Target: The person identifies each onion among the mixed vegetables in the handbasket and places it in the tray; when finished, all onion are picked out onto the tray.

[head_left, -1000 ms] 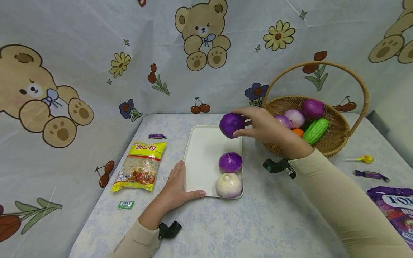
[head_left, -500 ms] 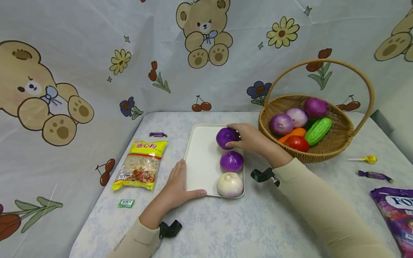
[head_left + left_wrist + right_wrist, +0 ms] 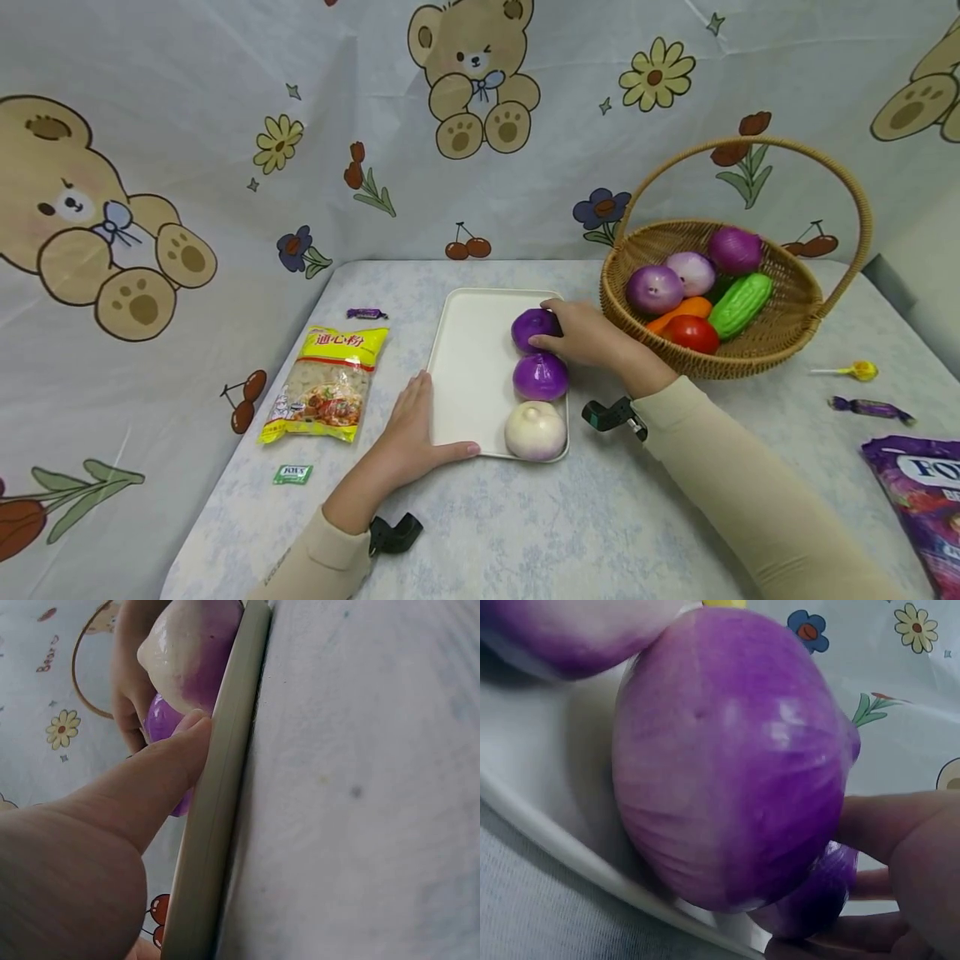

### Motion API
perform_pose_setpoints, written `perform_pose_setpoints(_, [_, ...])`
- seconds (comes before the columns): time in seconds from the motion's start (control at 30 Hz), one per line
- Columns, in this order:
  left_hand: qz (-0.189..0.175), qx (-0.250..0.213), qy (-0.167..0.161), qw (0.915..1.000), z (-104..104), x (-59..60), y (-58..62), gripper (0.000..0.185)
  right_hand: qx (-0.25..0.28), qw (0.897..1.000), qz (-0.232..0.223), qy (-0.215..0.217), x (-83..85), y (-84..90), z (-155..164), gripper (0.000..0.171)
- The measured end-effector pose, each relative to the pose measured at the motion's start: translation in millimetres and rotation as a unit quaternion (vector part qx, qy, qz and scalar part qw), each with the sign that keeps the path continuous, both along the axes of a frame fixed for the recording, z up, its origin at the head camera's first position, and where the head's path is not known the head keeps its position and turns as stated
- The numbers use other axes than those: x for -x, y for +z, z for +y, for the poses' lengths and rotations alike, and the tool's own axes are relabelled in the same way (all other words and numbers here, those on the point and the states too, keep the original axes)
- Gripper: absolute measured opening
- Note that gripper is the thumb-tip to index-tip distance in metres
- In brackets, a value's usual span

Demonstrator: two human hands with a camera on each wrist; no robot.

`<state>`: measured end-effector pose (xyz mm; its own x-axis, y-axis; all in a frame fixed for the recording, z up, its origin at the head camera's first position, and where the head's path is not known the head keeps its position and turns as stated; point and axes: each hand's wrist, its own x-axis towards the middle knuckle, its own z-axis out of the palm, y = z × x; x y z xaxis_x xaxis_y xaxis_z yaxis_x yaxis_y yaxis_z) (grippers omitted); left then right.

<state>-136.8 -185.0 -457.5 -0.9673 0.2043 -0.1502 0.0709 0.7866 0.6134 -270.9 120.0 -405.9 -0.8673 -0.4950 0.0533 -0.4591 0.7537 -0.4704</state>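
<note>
Right now the right hand [image 3: 588, 335] curls its fingers and thumb round a dark purple onion [image 3: 534, 327], a glossy round toy with fine lengthwise ribbing and a slightly squat shape. It sits on the white tray [image 3: 468, 367] at the far end of the tray's right edge, roughly two o'clock from the tray's middle. Being nearly a ball, it has no clear long axis, and which way its tip points cannot be told, since the hand covers its right side. Just beside it at six o'clock lies a lighter purple onion [image 3: 540, 376], seen close in the right wrist view [image 3: 731, 761], and further along at six o'clock a white onion [image 3: 534, 430] with a purple flush low down. These three form a row along the tray's right edge. The left hand [image 3: 408, 437] lies flat on the table [image 3: 525, 533] with straight fingers, its thumb [image 3: 161, 776] pressed against the tray's near rim. A wicker basket [image 3: 787, 333] holding more toy vegetables stands at three o'clock from the tray, near the right hand.
</note>
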Motion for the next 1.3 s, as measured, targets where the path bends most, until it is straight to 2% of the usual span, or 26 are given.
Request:
perform_pose_setpoints(0.17, [0.0, 0.002, -0.003, 1.0, 0, -0.1, -1.1, 0.145, -0.009, 1.0, 0.001, -0.015, -6.3, 3.5, -2, 0.066])
perform_pose_setpoints(0.37, [0.0, 0.002, -0.003, 1.0, 0, -1.8, -0.6, 0.145, -0.029, 0.999, 0.023, -0.002, -16.0, 13.0, -4, 0.068])
perform_pose_setpoints(0.63, [0.003, 0.003, 0.0, 1.0, -1, -2.4, -1.0, 0.145, -0.041, 0.998, 0.043, 0.005, -29.8, 36.7, -6, 0.072])
perform_pose_setpoints(0.87, [0.007, 0.005, 0.0, 1.0, 0, -2.7, -1.0, 0.145, -0.042, 0.997, 0.07, 0.015, -34.8, 56.1, -3, 0.071])
perform_pose_setpoints(1.03, [0.01, 0.006, -0.003, 0.9999, 0, -1.8, -0.5, 0.145, -0.029, 0.996, 0.078, 0.017, -31.0, 71.9, 13, 0.069])
perform_pose_setpoints(1.2, [0.009, 0.004, -0.002, 0.9999, 0, -1.7, -0.6, 0.145, -0.013, 0.993, 0.116, 0.015, -24.3, 90.0, 43, 0.067])
perform_pose_setpoints(1.3, [0.009, 0.005, -0.002, 0.9999, 0, -1.4, -1.0, 0.145, -0.019, 0.993, 0.119, 0.0, -21.5, 101.2, 63, 0.066])
